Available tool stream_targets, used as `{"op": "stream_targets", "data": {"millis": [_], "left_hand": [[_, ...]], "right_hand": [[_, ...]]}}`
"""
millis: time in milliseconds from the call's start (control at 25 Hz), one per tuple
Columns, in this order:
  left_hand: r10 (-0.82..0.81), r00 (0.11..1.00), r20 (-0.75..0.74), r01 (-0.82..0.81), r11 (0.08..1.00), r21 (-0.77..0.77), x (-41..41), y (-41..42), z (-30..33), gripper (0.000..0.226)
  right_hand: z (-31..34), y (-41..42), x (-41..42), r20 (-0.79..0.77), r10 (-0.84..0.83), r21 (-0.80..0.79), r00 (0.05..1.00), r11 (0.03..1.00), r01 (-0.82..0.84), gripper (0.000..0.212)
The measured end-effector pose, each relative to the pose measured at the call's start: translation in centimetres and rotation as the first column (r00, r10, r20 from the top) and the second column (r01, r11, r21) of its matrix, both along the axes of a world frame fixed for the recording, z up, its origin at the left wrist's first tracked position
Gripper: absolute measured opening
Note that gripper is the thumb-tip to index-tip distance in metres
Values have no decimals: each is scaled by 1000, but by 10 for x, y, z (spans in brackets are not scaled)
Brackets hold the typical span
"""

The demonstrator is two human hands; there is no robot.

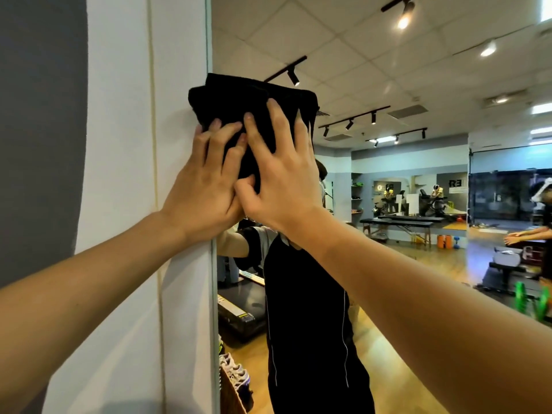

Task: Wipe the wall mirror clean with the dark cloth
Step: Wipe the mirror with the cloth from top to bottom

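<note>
Pressing the dark cloth [239, 103] flat on the wall mirror [388, 234], I use both hands. My left hand [203, 189] and right hand [277, 186] lie side by side with fingers spread out and mostly straight, not clenched, just pushing. The cloth sits high up at the mirror's left edge, and part of it hangs over onto the white wall [125, 204].

I think the cloth could slip down, because nothing pinches it. It could also rub the wall and miss the glass by the edge.

The mirror is smooth and shiny. It shows a big gym room with ceiling lights [403, 22], a wood floor [418, 264] and black benches [397, 222].
</note>
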State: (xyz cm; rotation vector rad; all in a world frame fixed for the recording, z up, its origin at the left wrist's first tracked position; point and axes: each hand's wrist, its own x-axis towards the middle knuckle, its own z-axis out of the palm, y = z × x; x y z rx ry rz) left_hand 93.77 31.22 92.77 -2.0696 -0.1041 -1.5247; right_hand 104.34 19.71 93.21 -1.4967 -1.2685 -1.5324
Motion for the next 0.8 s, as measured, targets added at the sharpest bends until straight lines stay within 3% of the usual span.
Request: {"op": "stream_targets", "data": {"millis": [320, 520, 800], "left_hand": [[27, 998, -62, -30, 998, -46, -3, -4, -104, 65], [16, 998, -53, -21, 996, -90, 7, -19, -109, 68], [6, 1000, -29, -10, 993, -121, 46, -61, -122, 69]], "right_hand": [[-98, -13, 0, -40, 11, -133, 999, 991, -16, 81], [-102, -20, 6, -26, -36, -160, 999, 987, 31, 72], [-111, -52, 52, 33, 0, -71, 999, 998, 3, 68]]}}
